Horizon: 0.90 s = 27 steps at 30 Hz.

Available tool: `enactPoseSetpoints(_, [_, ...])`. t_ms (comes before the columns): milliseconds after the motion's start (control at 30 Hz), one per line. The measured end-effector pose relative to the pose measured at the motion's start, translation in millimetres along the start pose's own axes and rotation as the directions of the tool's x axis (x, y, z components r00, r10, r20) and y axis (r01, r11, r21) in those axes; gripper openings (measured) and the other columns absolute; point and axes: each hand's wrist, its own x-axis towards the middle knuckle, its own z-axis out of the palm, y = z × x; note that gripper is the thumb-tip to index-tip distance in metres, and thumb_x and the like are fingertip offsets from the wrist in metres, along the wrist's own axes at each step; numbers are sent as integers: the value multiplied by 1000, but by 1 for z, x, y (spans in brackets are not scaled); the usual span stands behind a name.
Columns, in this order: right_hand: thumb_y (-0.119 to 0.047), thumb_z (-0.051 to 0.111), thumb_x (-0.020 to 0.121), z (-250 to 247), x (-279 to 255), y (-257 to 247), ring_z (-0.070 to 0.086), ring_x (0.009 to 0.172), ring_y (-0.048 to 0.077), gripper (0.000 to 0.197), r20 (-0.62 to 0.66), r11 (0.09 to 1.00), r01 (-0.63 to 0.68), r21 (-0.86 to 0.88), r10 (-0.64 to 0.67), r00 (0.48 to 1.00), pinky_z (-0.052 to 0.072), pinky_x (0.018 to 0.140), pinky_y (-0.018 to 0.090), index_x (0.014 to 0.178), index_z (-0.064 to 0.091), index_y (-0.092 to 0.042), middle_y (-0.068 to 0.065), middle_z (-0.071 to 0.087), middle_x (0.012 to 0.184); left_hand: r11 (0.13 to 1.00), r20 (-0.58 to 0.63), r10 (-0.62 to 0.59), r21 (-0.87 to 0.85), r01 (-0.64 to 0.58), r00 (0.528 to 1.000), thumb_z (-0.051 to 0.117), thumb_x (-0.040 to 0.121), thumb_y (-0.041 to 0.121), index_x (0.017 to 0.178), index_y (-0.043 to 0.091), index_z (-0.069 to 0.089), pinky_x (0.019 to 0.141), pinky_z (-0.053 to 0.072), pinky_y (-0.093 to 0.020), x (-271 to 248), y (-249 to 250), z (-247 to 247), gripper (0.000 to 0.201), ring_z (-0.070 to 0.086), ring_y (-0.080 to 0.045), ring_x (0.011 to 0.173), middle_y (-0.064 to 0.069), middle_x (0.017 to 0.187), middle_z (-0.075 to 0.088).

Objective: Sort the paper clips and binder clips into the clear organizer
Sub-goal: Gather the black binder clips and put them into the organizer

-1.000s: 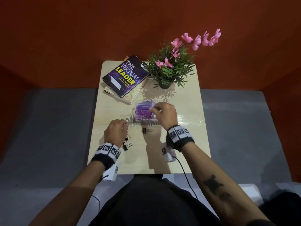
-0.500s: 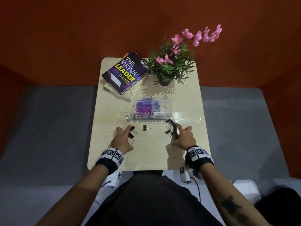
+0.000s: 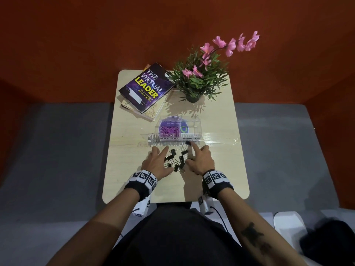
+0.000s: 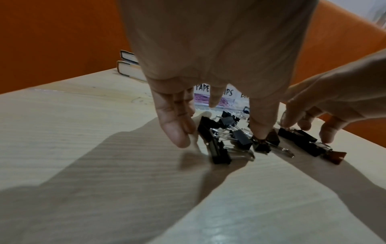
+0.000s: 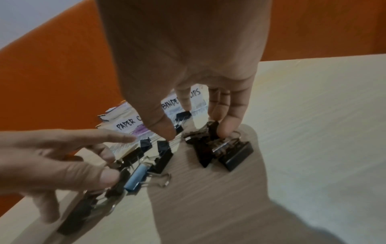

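Note:
The clear organizer [image 3: 194, 126] stands mid-table, with purple paper clips [image 3: 169, 130] in its left compartment, labelled PAPER CLIPS [image 4: 202, 88]. Its right compartment is labelled BINDER CLIPS [image 5: 171, 105]. Several black binder clips [image 3: 177, 160] lie bunched on the table just in front of it, also seen in the wrist views [image 4: 219, 147] [image 5: 231, 153]. My left hand [image 3: 159, 160] flanks the pile on the left, fingers spread and touching the clips. On the right side my right hand [image 3: 198, 158] presses spread fingers [image 5: 226, 128] onto clips. Neither hand grips one.
Two stacked books [image 3: 146, 89] lie at the back left of the small wooden table [image 3: 134, 185]. A potted plant with pink flowers [image 3: 199, 79] stands at the back right. Clear tape [image 3: 221, 140] crosses the table beside the organizer. Grey floor surrounds the table.
My right hand left the organizer, dropped to the table's right side, then swept inward. My left hand swept inward too. The scattered binder clips are now bunched between both hands.

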Motion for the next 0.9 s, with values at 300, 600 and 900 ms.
enactPoseSetpoints(300, [-42, 79, 67, 0, -18, 21, 43, 109, 28, 79, -42, 996, 64, -69, -67, 997, 54, 71, 40, 135, 39, -32, 8, 37, 119, 999, 104, 31, 41, -35, 994, 78, 61, 53, 145, 34, 15, 91, 48, -44, -7, -8, -3, 107, 34, -28, 128, -5, 143, 20])
enactPoseSetpoints(600, [-27, 88, 58, 7, -9, -2, 44, 105, 32, 104, 122, 981, 128, -143, -111, 986, 55, 77, 47, 140, 25, -39, 12, 32, 123, 995, 132, 97, 27, -101, 986, 78, 66, 5, 144, 36, 14, 78, 54, -44, 9, 13, -1, 105, 40, -36, 120, -11, 137, 21])
enactPoseSetpoints(900, [-14, 75, 72, 22, -14, -5, 52, 95, 31, 51, -46, 981, 183, 62, -180, 983, 54, 73, 43, 117, 55, -26, 10, 47, 110, 986, -14, 161, -46, -161, 987, 64, 71, -7, 110, 15, 51, 64, 50, -40, 8, 23, 12, 46, 49, -35, 97, -11, 114, 36])
